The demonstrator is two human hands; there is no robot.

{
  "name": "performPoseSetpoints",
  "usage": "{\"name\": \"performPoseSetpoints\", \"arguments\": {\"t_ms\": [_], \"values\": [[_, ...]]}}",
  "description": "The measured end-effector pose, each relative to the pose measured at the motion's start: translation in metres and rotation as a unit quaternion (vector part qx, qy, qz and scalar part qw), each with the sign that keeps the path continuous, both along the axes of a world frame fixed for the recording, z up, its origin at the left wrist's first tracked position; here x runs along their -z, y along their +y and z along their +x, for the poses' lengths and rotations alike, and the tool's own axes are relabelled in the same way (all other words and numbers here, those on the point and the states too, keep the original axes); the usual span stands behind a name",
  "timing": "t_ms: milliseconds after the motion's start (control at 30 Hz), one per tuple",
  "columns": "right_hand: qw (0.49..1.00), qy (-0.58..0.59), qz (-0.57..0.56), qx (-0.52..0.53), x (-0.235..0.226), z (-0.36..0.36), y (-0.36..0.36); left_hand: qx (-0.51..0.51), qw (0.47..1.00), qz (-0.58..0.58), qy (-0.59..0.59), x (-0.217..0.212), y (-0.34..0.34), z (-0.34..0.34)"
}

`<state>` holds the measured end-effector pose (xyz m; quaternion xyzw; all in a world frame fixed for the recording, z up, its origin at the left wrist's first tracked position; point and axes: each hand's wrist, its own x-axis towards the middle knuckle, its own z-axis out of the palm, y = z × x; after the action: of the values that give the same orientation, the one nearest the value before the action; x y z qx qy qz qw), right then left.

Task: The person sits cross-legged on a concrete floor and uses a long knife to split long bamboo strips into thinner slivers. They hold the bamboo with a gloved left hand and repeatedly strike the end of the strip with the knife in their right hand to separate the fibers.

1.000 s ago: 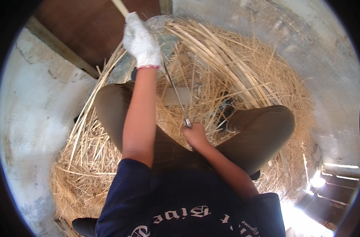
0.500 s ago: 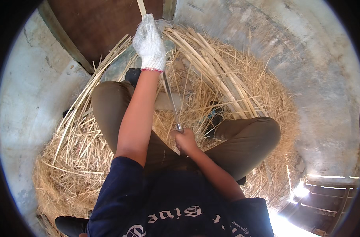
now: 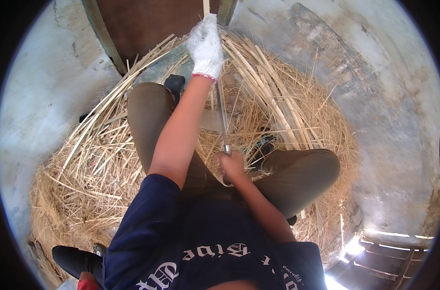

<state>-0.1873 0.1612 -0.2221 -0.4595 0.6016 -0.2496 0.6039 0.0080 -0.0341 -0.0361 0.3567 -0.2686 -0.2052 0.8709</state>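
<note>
My left hand (image 3: 205,50), in a white knitted glove with a red cuff edge, is stretched far forward and closed around a pale bamboo strip (image 3: 206,7). One end of the strip rises past the fingers. In my bare right hand (image 3: 232,165), close to my lap, is the handle of a long knife. Its narrow metal blade (image 3: 221,113) points forward and reaches up to the glove's cuff. The glove and forearm hide the blade's tip and the strip's lower part, so contact between them cannot be seen.
Long split bamboo strips (image 3: 273,92) lie in a bundle ahead on the right, with more strips (image 3: 118,101) on the left. Fine shavings (image 3: 65,193) cover the floor around my bent legs (image 3: 302,176). A curved grey wall (image 3: 384,111) and a brown panel (image 3: 152,24) stand around me.
The whole view has shifted a little, so both hands and most surroundings sit differently in the picture. My left hand keeps the strip and my right hand keeps the knife.
</note>
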Motion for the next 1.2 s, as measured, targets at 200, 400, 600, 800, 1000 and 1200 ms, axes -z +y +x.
{"name": "performPoseSetpoints", "arguments": {"t_ms": [200,400,600,800,1000,1200], "values": [[0.998,0.051,-0.023,-0.036,0.019,-0.007,-0.01,-0.001,1.0,0.002,-0.006,-0.003,0.002,-0.006],[0.99,0.098,-0.094,-0.043,0.02,-0.009,-0.007,-0.032,0.999,-0.011,-0.023,-0.001,0.003,0.005],[0.998,0.041,-0.005,-0.057,0.028,-0.012,-0.018,0.017,1.0,0.006,-0.012,-0.001,0.011,0.002],[0.997,0.062,-0.013,-0.042,0.023,-0.016,-0.014,0.025,0.999,0.019,-0.001,-0.008,0.025,0.001],[0.983,0.097,-0.152,-0.04,0.046,-0.016,-0.019,0.022,1.0,-0.019,0.004,-0.003,0.008,0.006],[0.994,0.083,-0.071,-0.009,0.056,-0.026,-0.02,0.042,0.998,0.036,0.043,-0.01,0.019,-0.007]]}}
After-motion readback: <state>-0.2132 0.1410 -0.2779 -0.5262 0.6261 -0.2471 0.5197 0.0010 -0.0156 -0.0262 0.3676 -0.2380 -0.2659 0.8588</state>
